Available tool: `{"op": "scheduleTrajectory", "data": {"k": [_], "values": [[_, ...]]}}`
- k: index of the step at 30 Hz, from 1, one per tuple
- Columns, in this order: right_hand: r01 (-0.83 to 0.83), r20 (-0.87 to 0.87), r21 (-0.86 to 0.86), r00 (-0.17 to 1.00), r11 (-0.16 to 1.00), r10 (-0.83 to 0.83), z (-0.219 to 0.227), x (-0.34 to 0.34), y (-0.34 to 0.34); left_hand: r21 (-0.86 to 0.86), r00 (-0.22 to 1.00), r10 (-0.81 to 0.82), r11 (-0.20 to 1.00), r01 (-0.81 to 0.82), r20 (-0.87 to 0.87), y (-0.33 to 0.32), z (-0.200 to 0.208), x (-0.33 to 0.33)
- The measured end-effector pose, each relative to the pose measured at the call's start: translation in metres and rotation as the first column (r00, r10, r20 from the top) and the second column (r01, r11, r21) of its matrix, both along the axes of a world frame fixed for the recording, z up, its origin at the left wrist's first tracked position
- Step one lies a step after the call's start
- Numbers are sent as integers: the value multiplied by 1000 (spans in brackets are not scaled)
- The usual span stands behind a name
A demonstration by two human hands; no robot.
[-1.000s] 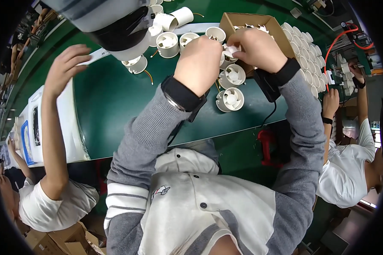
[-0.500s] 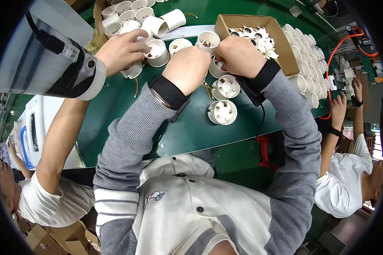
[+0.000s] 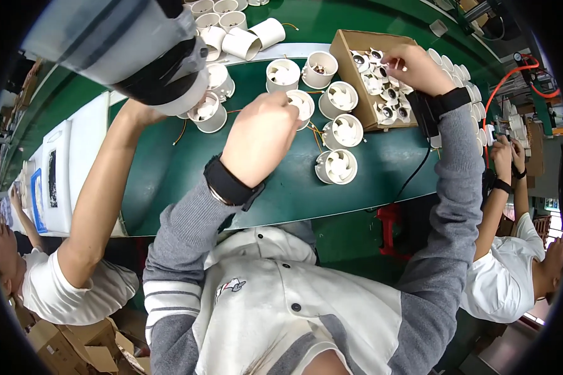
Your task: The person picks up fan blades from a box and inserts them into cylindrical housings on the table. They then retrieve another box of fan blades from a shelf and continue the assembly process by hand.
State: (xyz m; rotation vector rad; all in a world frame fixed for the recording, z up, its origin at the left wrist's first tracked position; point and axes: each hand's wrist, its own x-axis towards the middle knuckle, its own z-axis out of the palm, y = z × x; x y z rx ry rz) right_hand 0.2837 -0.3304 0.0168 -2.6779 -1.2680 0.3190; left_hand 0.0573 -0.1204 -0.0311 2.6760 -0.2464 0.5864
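Observation:
My left hand (image 3: 261, 134) is curled closed at the left rim of a white fan housing (image 3: 303, 107), its fingertips partly hidden. My right hand (image 3: 420, 69) reaches over an open cardboard box, thumb and fingers pinched at a white fan wheel (image 3: 391, 65) among several others. Next to the left hand's housing are more round white housings: one with bare copper-coloured parts inside (image 3: 319, 70), and several with fan wheels seated in them, such as the nearest one (image 3: 336, 166). Thin coloured wires trail from some.
The cardboard box (image 3: 349, 81) stands on the green table (image 3: 281, 187). White cylinders (image 3: 263, 34) lie and stand at the back left, with more stacked right of the box. A co-worker's arm (image 3: 100, 187) with a large greyish cylindrical device (image 3: 137, 56) reaches in from the left. A red hose (image 3: 486, 119) hangs at right.
My right hand has moved from the housings to the box at the right. My left hand has shifted down slightly. The co-worker's device has swung rightward over the housings at left.

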Motion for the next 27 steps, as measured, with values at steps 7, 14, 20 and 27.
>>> {"op": "scheduleTrajectory", "data": {"k": [7, 14, 20, 27], "values": [[-76, 59, -204, 994, 976, 90, -32, 34, -27, -214, 991, -24, 976, 51, 131, -8, -12, -19], [99, -329, 436, 943, 895, 56, -12, 0, -39, -328, 969, -79, 932, 155, 234, -15, -27, -21], [415, -603, 797, 596, 439, 530, 1, -80, -27, -383, 972, -103, 906, 180, 212, -13, -31, -21], [795, -614, 547, 168, 262, 771, -14, -156, 11, -509, 903, -28, 818, 267, 428, -45, 19, -7]]}}
